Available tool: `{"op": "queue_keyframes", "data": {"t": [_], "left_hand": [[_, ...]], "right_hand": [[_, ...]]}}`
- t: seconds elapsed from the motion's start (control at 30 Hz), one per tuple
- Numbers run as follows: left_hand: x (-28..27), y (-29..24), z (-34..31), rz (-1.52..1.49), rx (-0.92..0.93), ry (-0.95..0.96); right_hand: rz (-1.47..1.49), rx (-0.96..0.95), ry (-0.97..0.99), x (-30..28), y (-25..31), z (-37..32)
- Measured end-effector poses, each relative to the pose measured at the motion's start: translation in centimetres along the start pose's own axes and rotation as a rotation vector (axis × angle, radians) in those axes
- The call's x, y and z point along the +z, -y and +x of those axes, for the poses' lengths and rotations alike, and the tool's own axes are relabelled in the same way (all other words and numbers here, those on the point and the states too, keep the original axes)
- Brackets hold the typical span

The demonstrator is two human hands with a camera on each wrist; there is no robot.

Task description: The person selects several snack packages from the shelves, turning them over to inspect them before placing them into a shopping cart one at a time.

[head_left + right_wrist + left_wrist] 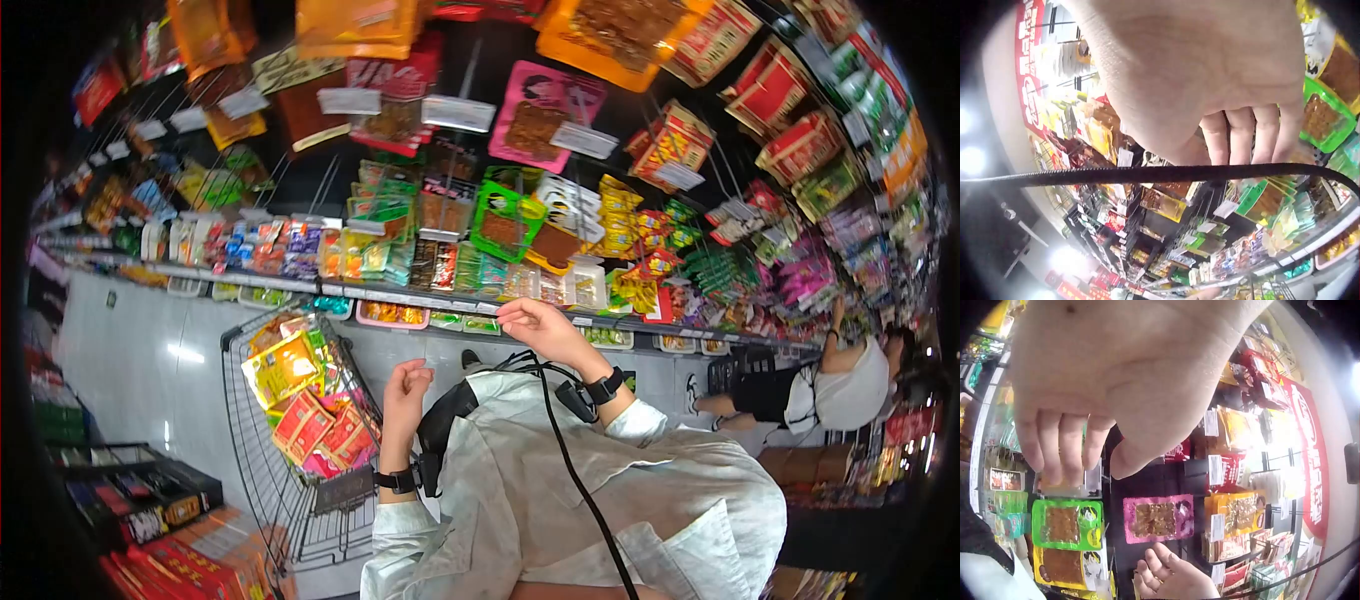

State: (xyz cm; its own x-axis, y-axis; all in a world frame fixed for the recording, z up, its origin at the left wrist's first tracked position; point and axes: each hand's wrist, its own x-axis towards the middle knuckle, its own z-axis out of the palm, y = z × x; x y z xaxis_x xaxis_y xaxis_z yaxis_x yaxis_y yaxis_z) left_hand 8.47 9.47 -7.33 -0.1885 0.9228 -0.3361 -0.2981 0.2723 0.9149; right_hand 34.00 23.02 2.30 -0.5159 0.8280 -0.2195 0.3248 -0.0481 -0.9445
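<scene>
In the head view my left hand (pixel 405 395) hangs in the air beside the cart, fingers loosely bent and holding nothing. My right hand (pixel 540 328) is raised before the lower shelf edge, also holding nothing. The left wrist view has my left hand (pixel 1104 381) large at the top, fingers relaxed, with the right hand (pixel 1175 575) below a pink packet (pixel 1159 519) on the rack. A green packet (pixel 1067 524) is left of it. In the right wrist view the right hand (pixel 1204 75) has loosely bent fingers, and a black cable (pixel 1147 175) crosses below it.
A wire cart (pixel 240 410) with colourful packets (pixel 300 425) stands at the left. Hanging snack packets (pixel 625 35) and a long shelf edge (pixel 400 293) run across the front. Another person (pixel 850 385) is at the right. Red boxes (pixel 200 555) lie at the lower left.
</scene>
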Motion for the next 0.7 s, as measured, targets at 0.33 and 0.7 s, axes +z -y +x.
{"op": "queue_keyframes", "data": {"t": [0.33, 0.7], "left_hand": [[9.7, 0.4, 4.2, 0.095, -0.025, 0.112], [30.4, -0.3, 15.3, 0.330, 0.063, 0.261]], "right_hand": [[0.102, -0.023, -0.163, -9.2, -3.7, -2.0], [0.114, -0.214, -0.461, -33.9, -11.7, 0.7]]}}
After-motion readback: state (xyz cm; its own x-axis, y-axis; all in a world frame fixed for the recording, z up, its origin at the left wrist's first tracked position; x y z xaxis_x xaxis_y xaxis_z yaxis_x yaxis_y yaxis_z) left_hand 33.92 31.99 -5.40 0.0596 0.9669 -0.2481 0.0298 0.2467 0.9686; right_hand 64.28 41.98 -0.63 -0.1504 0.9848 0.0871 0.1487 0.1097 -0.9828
